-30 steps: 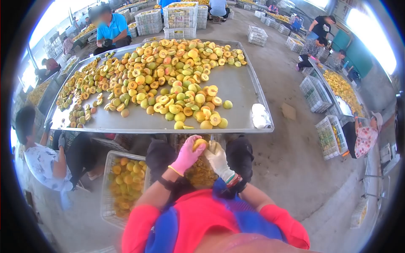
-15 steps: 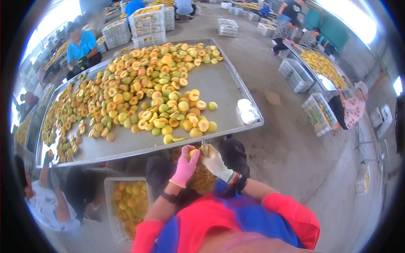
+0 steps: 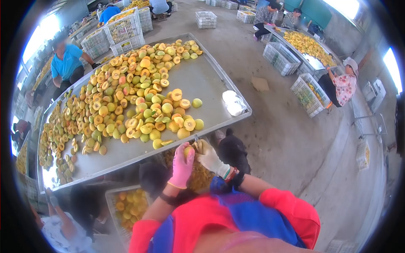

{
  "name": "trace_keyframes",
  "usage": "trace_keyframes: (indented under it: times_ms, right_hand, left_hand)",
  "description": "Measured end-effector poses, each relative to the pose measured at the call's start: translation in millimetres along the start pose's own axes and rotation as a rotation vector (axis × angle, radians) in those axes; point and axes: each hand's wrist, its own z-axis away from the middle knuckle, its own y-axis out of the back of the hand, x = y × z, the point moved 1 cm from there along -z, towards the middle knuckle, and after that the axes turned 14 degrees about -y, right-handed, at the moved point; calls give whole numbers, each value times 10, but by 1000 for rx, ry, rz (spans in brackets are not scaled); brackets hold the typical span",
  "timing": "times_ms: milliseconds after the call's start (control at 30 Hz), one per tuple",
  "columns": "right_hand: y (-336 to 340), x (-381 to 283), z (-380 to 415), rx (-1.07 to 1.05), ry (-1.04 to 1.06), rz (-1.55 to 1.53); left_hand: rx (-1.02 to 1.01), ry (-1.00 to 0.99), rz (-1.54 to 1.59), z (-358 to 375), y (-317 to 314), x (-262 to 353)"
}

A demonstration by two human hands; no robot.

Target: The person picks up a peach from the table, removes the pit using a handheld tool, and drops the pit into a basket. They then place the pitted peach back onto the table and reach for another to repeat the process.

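Observation:
My left hand, in a pink glove, is closed around a yellow peach just in front of the table edge. Close beside it, my right hand wears a whitish glove with its fingers curled in. A small metal tool pokes up at those fingertips; the rest of it is hidden. Halved yellow peaches lie heaped on the metal table ahead, many with the cut face showing. Below my hands, more cut fruit is partly covered by my arms.
A white crate of peaches stands at lower left. On the table's right corner lies a white bundle. Co-workers sit at the left and around another fruit table at right, near white crates. Stacked crates stand behind.
The view has shifted, so the table sits further left and turned slightly. Both hands stay together at the table edge, the peach still in the left one.

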Motion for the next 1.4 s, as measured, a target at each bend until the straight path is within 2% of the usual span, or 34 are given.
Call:
trace_keyframes:
  times_ms: [100, 233, 267, 367, 400, 500, 533, 600, 633, 667, 700, 733, 767, 800, 900, 967, 1033, 1067, 1133, 1233, 1267, 1400]
  right_hand:
    - [99, 16, -32, 16, 67, 87]
    - [203, -4, -19, -16, -9, 87]
    - [210, -22, -22, -85, -23, -42]
    - [276, 75, -88, -172, -102, -207]
    - [329, 232, -151, -137, -55, -108]
    - [363, 145, -142, -99, -161, 27]
    - [341, 72, -127, -58, -42, 85]
    - [354, 214, -218, -15, 0, 221]
    - [357, 179, -254, -4, 16, 281]
    - [352, 228, -291, -59, -40, 189]
    - [347, 279, -330, -103, -96, 96]
    - [338, 252, -359, -124, -115, 111]
    - [320, 188, -341, -143, -142, 127]
    - [297, 131, -327, -144, -139, 155]
    - [228, 25, -344, -168, -150, 188]
    - [178, -18, -296, -181, -202, 100]
    - [170, -64, -228, -211, -157, 148]
    - [187, -69, -200, -228, -107, 272]
    - [207, -107, -137, -248, -3, 515]
    - [176, -254, 10, -358, -276, 415]
    - [205, -151, -6, -381, 103, 581]
    - [96, -229, 142, -337, -138, 491]
  left_hand:
    - [65, 10, 62, 16, -119, -23]
    - [126, 80, 216, 46, -233, 13]
    - [119, 46, 149, 35, -238, 60]
    - [154, 166, 215, 69, -287, 88]
    - [210, 177, 290, 152, -360, -95]
    - [207, 108, 75, 150, -418, -91]
    - [211, 118, 39, 133, -416, -55]
    - [204, 160, 20, 97, -401, -28]
    - [226, 172, 64, 101, -403, -67]
    - [266, 241, 138, 135, -422, -131]
    - [364, 326, 385, 92, -438, -57]
    - [378, 422, 522, 161, -422, -156]
    - [458, 357, 543, 120, -441, -135]
    - [511, 397, 630, 145, -446, -181]
    - [579, 295, 467, 185, -358, -263]
    - [636, 365, 657, 133, -211, -205]
    - [668, 426, 713, 45, -32, -40]
    - [677, 453, 743, 29, 28, 7]
    - [637, 403, 710, 34, 92, 6]
    - [602, 362, 718, 40, 78, 31]
    - [585, 352, 712, 32, 67, 55]
    - [509, 231, 672, 28, -5, 134]
